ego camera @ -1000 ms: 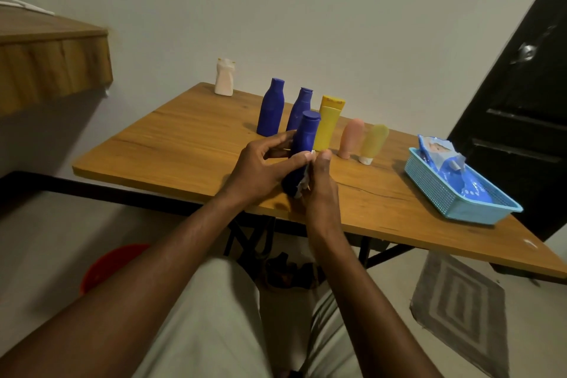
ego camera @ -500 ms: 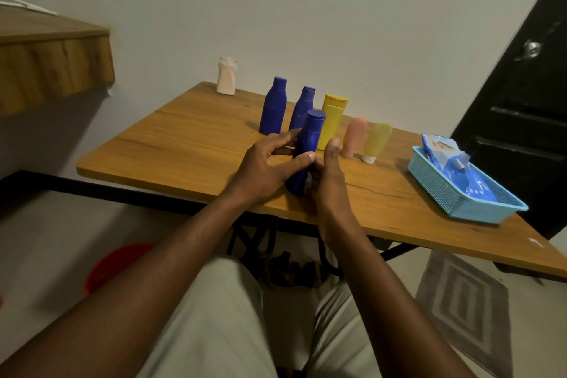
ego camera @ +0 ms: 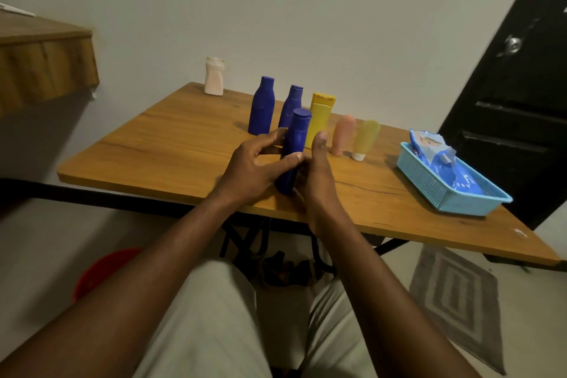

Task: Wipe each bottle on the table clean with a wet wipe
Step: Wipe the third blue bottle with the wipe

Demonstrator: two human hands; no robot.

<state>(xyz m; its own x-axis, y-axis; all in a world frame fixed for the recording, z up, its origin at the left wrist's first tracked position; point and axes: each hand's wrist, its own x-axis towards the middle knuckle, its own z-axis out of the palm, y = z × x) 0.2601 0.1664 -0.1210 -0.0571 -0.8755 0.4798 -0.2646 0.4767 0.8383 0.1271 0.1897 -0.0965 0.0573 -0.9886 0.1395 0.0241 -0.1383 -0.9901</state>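
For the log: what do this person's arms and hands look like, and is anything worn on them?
The left forearm and right forearm are bare as far as the frame shows, with no sleeves in view. The left hand and right hand have no gloves, and no watch, bracelet or ring shows. Pale beige trousers cover the lap.

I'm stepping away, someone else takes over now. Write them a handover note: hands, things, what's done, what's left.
Left hand grips the held blue bottle, tilted near the front edge of the table. Right hand lies against its right side, thumb up, fingers hidden; no wipe visible.
Standing behind: left blue bottle, middle blue bottle, yellow tube, pink tube, green tube; white bottle at far corner. Wipes pack in basket, right.
Done: cannot tell. Left: finish this bottle, then the others.
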